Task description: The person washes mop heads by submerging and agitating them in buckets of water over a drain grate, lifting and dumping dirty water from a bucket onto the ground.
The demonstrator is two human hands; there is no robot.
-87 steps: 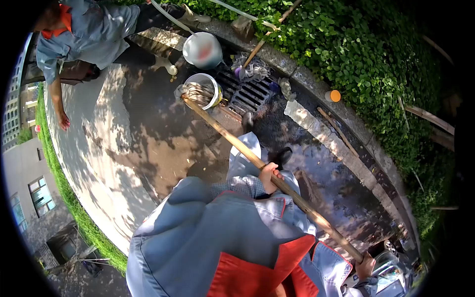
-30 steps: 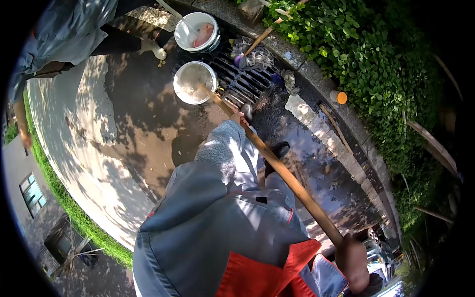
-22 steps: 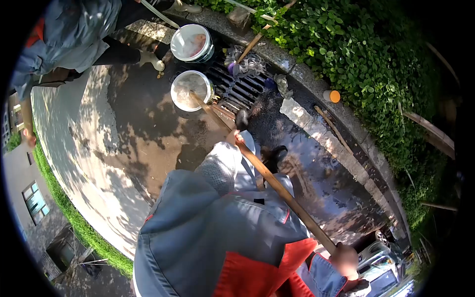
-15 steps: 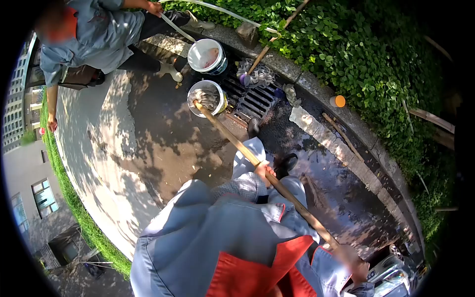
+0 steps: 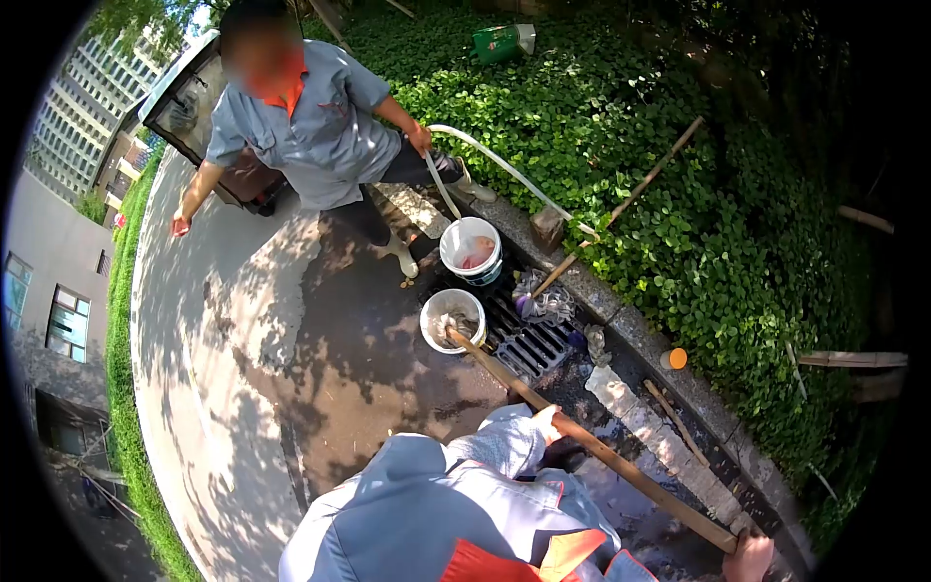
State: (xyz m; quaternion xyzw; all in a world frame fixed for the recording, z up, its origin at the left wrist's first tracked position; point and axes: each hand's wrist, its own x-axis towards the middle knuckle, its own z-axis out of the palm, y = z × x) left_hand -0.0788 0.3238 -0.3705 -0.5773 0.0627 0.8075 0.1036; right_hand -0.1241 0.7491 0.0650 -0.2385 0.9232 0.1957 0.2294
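My left hand [image 5: 548, 424] is closed round the middle of a long wooden mop handle [image 5: 621, 468]. Lower right, my right hand [image 5: 750, 558] grips the handle's upper end. The handle slants down to a grey mop head [image 5: 454, 325], which sits inside a white bucket [image 5: 424, 328]. Just beyond stands a second white bucket [image 5: 471, 262] with water and something reddish in it; a hose [image 5: 443, 184] leads into it. Another mop [image 5: 548, 306] lies on the drain grate [image 5: 531, 351], its handle leaning into the bushes.
At upper left, a person in a grey shirt [image 5: 325, 121] holds the hose, one arm stretched out. A kerb [image 5: 635, 335] borders the bushes [image 5: 669, 233]. An orange-topped container [image 5: 674, 359], a stick [image 5: 676, 422] and a green bucket [image 5: 497, 44] lie farther right and back. A vehicle stands behind the person.
The view has tilted up, so the buckets and the person appear lower and farther right. Earlier the mop head moved between the bucket's rim and its inside; both hands stay on the handle.
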